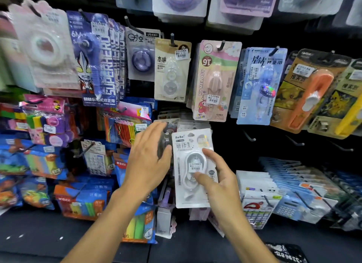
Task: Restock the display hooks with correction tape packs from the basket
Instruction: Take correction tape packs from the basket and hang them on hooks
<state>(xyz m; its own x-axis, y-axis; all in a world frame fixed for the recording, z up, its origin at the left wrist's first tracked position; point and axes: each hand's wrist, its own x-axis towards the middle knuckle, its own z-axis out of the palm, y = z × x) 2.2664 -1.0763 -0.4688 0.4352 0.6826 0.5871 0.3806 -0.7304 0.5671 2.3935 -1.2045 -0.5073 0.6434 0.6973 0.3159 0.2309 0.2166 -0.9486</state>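
Head view, and I'm right up against the pegboard. My right hand (216,176) has the white correction tape pack (193,168) at the centre of the frame, thumb pressed on the blister front, index finger curled over the right edge, so that hand is gripping the pack. Its long axis runs up and down, header card on top, just about upright with a slight lean.

My left hand (148,156) is spread, fingers straight, holding nothing; its fingertips reach in just left of the pack's top corner, towards the grey packs (188,125) already hanging on the hook behind. I'd say it's steadying or parting those to expose the hook tip, though the hook itself is hidden behind hand and card.

What matters now: the pack's hang hole is at the top edge, above my right fingers, and the hook lies just behind and slightly left of it. Right hand carries, left hand is nearer the hook. The pack looks not yet threaded.

Bare hooks (248,137) stand to the right of centre. No basket in view.
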